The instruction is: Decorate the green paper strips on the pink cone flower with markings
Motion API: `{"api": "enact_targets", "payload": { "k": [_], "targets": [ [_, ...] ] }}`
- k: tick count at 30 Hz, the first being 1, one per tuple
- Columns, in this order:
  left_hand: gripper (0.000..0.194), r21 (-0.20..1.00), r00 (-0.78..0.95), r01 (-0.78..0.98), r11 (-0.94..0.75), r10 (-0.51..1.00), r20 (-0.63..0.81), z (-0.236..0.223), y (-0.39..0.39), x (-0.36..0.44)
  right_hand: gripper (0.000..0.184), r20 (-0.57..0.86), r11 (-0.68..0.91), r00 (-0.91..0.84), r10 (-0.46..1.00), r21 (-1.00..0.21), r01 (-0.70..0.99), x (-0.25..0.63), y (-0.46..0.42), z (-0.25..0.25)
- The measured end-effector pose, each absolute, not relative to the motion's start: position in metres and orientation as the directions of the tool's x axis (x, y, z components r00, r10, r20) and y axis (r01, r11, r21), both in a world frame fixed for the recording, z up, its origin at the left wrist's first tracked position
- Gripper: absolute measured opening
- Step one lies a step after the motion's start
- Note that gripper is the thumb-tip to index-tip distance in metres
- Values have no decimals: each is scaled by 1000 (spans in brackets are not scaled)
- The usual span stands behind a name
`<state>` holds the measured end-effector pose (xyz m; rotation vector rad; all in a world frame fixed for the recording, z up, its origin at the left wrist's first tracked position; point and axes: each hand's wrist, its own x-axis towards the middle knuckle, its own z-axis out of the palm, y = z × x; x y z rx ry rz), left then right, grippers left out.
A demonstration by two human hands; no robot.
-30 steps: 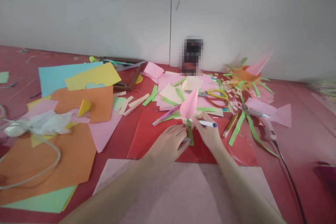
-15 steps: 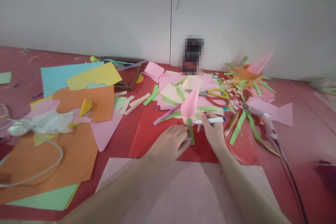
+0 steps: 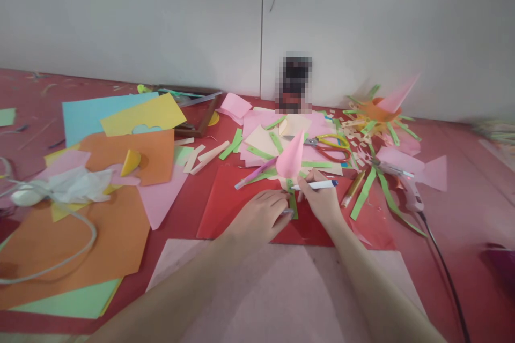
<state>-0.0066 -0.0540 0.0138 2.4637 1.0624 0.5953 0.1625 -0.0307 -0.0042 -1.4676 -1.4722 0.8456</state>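
Note:
My right hand (image 3: 319,198) is closed round a white marker (image 3: 322,185) with a dark blue end. The marker's tip is at a green paper strip (image 3: 293,206), close to dark marks on it. My left hand (image 3: 259,217) bends its fingers beside that strip, closed on a small greyish piece that looks like a marker cap (image 3: 287,212). Just beyond my hands a pink paper cone (image 3: 290,158) stands upright among green strips. A purple pen (image 3: 255,173) lies left of the cone. Red card (image 3: 237,198) lies beneath both hands.
Scissors (image 3: 332,148) lie on pink paper behind the cone. A glue gun (image 3: 411,190) with a black cord is at right, near an orange-and-pink paper piece (image 3: 382,110). Coloured sheets (image 3: 116,236) and a white cable (image 3: 94,236) cover the left side. A wall closes the back.
My right hand and the marker have shifted slightly left, bringing the tip onto the green strip. My left hand stays almost in place.

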Motion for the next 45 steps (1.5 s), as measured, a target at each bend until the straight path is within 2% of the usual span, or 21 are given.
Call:
{"api": "enact_targets", "payload": {
  "k": [8,13,19,26,40,45],
  "targets": [
    [11,505,622,592,-628,755,209,12,-54,-6,29,135,80,97,986,-897,435,162,-31,-6],
    [12,502,627,585,-638,748,220,13,-54,-6,29,117,77,79,990,-916,395,162,-32,-4],
    [13,487,658,571,-661,723,210,13,-55,-8,31,127,55,184,975,-934,354,162,-32,0],
    [17,460,672,597,-657,723,160,14,-56,-8,32,106,61,96,990,-920,387,162,-34,-5],
    [16,487,660,588,-646,731,173,16,-56,-7,32,137,74,107,985,-886,458,162,-35,-5],
    [18,483,664,582,-654,726,182,14,-56,-7,32,107,62,94,990,-918,391,162,-36,-4]
  ]
}}
